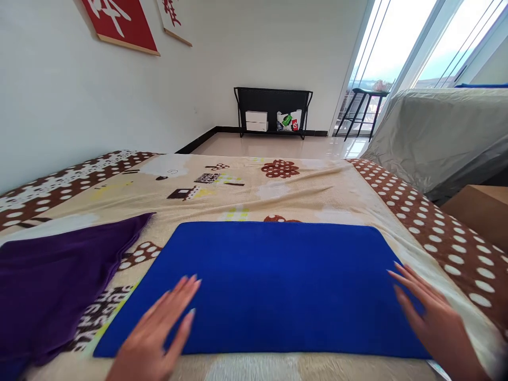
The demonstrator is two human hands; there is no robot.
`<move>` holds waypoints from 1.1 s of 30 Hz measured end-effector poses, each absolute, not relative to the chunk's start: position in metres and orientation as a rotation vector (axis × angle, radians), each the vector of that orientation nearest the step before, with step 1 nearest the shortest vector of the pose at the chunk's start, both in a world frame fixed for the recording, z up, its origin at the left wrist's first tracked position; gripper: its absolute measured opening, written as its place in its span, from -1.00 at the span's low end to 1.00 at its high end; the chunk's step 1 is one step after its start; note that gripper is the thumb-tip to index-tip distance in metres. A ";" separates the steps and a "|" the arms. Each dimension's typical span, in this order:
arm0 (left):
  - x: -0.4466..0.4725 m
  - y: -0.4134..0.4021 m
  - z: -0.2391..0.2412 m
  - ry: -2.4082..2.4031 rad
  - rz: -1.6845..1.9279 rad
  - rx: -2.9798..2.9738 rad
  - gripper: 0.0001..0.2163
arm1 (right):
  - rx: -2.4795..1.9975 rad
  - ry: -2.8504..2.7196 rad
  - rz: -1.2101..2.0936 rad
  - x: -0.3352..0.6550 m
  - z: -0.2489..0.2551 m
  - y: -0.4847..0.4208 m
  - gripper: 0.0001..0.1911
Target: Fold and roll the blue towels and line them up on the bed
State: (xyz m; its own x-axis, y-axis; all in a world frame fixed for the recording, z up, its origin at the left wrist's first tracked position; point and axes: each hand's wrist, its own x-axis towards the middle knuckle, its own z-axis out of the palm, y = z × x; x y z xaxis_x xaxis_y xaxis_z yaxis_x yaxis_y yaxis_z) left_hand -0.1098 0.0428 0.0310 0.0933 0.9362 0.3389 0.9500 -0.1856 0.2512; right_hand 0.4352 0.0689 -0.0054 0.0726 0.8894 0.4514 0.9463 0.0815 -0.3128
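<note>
A blue cloth [286, 286] is spread flat in a wide rectangle on the patterned bed blanket [309, 196]. My left hand [159, 325] lies over its left part, fingers stretched out and thumb apart. Over the right edge of the cloth, my right hand [431, 309] also has its fingers extended. Neither hand grips anything; whether the palms press on the cloth is hard to make out. To the left, a purple cloth [59, 286] lies loosely on the blanket, with a bit of blue showing at its lower corner.
Beyond the bed stands a black rack [273, 106] with white boxes [256, 120] on it. At the right are a covered piece of furniture [448, 127], a cardboard box [480, 209] and a dark stool [363, 111] by the window. A white wall runs along the left.
</note>
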 end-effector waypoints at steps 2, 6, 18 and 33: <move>-0.055 0.092 0.043 -1.807 -0.608 -2.600 -0.46 | -1.599 -1.994 0.000 0.372 0.029 0.117 -0.57; 0.052 0.189 0.040 -1.864 -0.468 -2.652 -0.44 | -1.488 -2.034 0.225 0.256 0.048 0.195 -0.56; 0.031 0.224 -0.014 -2.061 -0.422 -2.400 -0.48 | -1.644 -2.124 0.159 0.294 -0.028 0.225 -0.45; -0.135 0.140 -0.015 -2.319 -0.269 -2.121 -0.36 | -1.943 -2.010 -0.077 0.456 -0.055 0.141 -0.34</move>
State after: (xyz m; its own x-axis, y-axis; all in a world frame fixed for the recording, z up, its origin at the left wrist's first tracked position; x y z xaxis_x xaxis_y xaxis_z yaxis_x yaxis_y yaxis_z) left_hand -0.1351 0.1403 -0.0145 -0.0955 0.9898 0.1053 0.9876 0.0810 0.1343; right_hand 0.4564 0.1410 -0.0549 -0.0039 0.9599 0.2803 0.9786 0.0614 -0.1964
